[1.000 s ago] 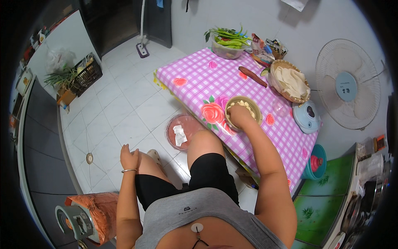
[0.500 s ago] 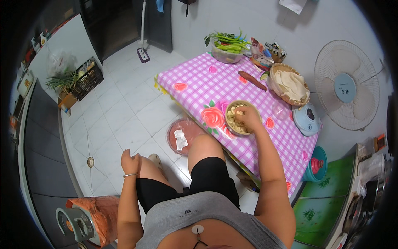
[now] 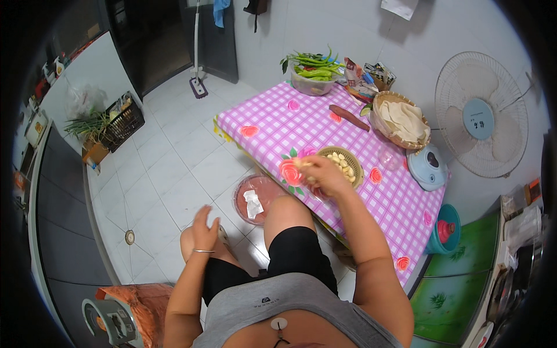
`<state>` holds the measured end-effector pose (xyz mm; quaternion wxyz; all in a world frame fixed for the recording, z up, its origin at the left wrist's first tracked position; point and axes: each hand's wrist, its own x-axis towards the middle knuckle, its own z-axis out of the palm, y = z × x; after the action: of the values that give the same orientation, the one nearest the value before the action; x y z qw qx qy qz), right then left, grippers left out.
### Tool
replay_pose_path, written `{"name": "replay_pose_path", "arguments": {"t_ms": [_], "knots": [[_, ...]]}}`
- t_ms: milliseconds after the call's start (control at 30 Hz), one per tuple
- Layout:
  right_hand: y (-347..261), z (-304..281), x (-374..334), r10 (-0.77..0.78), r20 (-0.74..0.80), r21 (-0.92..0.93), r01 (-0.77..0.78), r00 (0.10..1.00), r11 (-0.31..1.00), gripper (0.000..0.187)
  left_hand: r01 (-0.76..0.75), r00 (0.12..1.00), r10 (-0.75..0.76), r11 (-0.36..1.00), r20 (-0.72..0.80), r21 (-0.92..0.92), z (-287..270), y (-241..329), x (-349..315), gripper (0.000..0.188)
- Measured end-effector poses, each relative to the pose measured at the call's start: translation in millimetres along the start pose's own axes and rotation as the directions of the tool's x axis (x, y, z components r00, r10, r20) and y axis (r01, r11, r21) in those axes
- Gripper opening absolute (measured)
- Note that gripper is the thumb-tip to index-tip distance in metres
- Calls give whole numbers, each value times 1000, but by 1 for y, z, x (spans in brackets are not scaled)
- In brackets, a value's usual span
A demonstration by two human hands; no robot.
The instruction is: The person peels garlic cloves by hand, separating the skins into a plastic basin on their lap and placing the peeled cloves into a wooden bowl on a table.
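Note:
My right hand [image 3: 322,175] is over the near edge of the table, at the left side of a round tan strainer basket [image 3: 361,174]. Its fingers pinch a pale piece that looks like a garlic clove [image 3: 300,165], partly hidden by the fingertips. More peeled garlic cloves [image 3: 342,162] lie in the basket, which my hand partly covers. Above my left knee, my left hand [image 3: 204,229] holds nothing, its fingers apart. On the floor below the table edge is a reddish round tub [image 3: 267,188] with a crumpled white paper [image 3: 252,204] on it.
The checked cloth covers the table [image 3: 261,116]. Farther back on it are a bowl of green peppers [image 3: 313,75], a long reddish-brown root [image 3: 349,118], a wicker basket with pale cloth [image 3: 403,119] and a blue lid [image 3: 428,168]. A fan [image 3: 478,119] stands right; an orange bag [image 3: 145,298] sits left.
My right hand has come out of the strainer basket toward me and to the left, with a pale piece in its fingers. My left hand has moved right and lifted off the knee.

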<state>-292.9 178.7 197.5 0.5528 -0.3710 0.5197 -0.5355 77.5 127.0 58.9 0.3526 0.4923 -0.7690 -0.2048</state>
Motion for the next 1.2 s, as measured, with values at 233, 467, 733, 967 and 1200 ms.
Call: {"name": "replay_pose_path", "arguments": {"t_ms": [233,467,733,967,1200], "knots": [[64,111,21,187,298,-522,-4,936,853,22,658,696,-16,-384,717,-647,63,57,23,60],[134,146,19,-217,325,-818,389,920,424,30,557,686,-65,-594,725,-580,85,38,25,52],[131,130,15,-384,312,-680,487,869,549,42,412,672,-130,-752,729,-515,122,0,25,43],[20,51,-16,-479,48,-819,309,876,483,24,402,547,-283,-736,787,-545,100,0,26,38],[-21,-55,-31,-156,-16,-978,18,988,210,37,471,360,-423,-687,832,-553,106,-45,3,33]]}}
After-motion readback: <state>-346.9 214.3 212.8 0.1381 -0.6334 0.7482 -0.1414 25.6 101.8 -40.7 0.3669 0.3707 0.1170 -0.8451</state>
